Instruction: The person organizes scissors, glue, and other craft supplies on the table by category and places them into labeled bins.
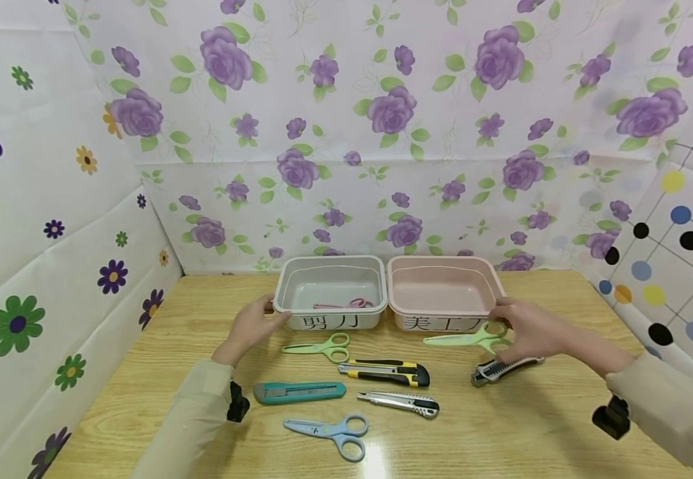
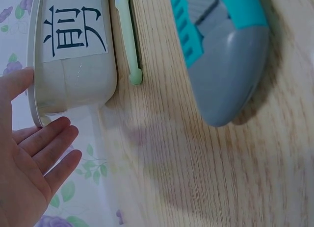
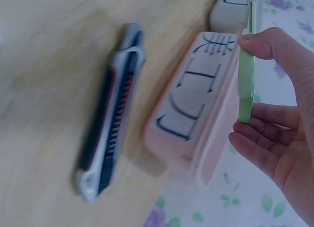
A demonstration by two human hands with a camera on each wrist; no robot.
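My left hand (image 1: 253,327) holds the corner of a white plastic bin (image 1: 331,266), thumb on the front rim and fingers at the side. Pink scissors (image 1: 352,304) lie inside that bin. My right hand (image 1: 532,327) pinches light green scissors (image 1: 466,339) by the handles, blades pointing left, in front of the pink bin (image 1: 445,307). A grey and black utility knife (image 3: 113,114) lies beneath the right hand. Nearer the left hand, another pair of green scissors (image 1: 322,347) and a teal utility knife (image 2: 225,60) rest on the table.
A yellow and black utility knife (image 1: 385,371), a silver utility knife (image 1: 400,402) and blue scissors (image 1: 334,432) lie on the wooden table (image 1: 478,439). Both bins carry labels with black characters. Flowered cloth (image 1: 346,133) stands behind the table, with patterned cloths on both sides.
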